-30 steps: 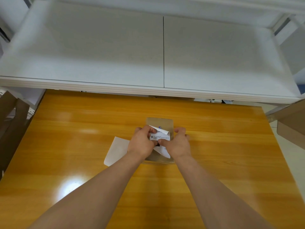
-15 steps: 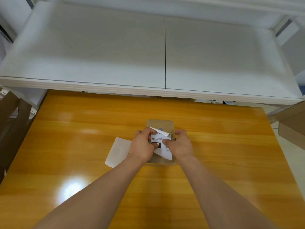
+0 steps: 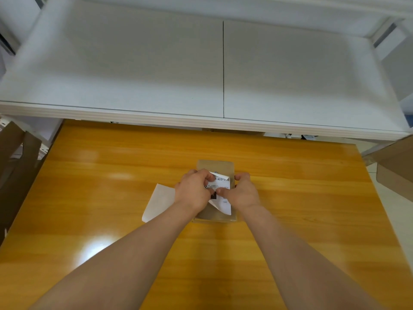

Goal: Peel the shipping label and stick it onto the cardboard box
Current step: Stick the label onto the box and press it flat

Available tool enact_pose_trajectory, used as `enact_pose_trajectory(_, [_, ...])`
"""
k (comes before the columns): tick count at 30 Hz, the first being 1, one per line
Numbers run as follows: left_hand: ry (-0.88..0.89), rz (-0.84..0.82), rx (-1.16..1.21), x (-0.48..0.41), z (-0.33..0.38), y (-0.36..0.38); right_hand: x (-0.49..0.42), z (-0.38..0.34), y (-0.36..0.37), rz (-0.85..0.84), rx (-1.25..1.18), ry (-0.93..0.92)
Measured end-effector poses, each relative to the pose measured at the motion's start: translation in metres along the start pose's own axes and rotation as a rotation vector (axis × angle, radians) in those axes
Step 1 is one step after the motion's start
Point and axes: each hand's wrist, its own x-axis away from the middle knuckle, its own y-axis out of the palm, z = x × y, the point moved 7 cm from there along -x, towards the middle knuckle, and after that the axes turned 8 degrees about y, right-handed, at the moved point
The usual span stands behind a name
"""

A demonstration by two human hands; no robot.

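Observation:
A small flat cardboard box (image 3: 220, 166) lies on the orange wooden table (image 3: 111, 198), in the middle. Over it I hold a white shipping label (image 3: 222, 184) with black print; its top left corner curls up. My left hand (image 3: 193, 190) pinches the label's left side between thumb and fingers. My right hand (image 3: 242, 193) grips its right side, thumb on the printed face. The label's lower end hangs over the box's near part. A blank white sheet (image 3: 159, 201), like backing paper, lies on the table left of the box, partly under my left wrist.
A white shelf (image 3: 178, 68) juts out over the table's far edge. Brown cardboard pieces (image 3: 15, 157) stand beside the table on the left. Another cardboard box (image 3: 395, 171) sits off the right edge.
Both hands have shifted slightly on the label, and more of its printed face shows flat over the box. The box and the white sheet have stayed in place.

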Motion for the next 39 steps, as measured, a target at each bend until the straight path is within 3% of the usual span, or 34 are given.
enact_pose_trajectory(7, [0.027, -0.024, -0.017, -0.002, -0.001, 0.002, -0.002, -0.002, -0.003, 0.014, -0.012, 0.006])
enact_pose_trajectory(12, [0.038, -0.038, 0.001, -0.004, -0.002, 0.002, 0.015, -0.007, -0.026, 0.246, -0.039, -0.153])
enact_pose_trajectory(17, [0.051, -0.038, 0.024, -0.006, -0.001, 0.001, 0.031, -0.015, -0.004, 0.129, 0.172, -0.357])
enact_pose_trajectory(23, [0.062, -0.044, 0.038, -0.005, -0.003, 0.001, 0.039, -0.022, 0.007, 0.124, 0.347, -0.498])
enact_pose_trajectory(39, [0.129, -0.085, -0.081, -0.005, 0.004, -0.003, 0.018, -0.037, -0.004, 0.171, 0.290, -0.464])
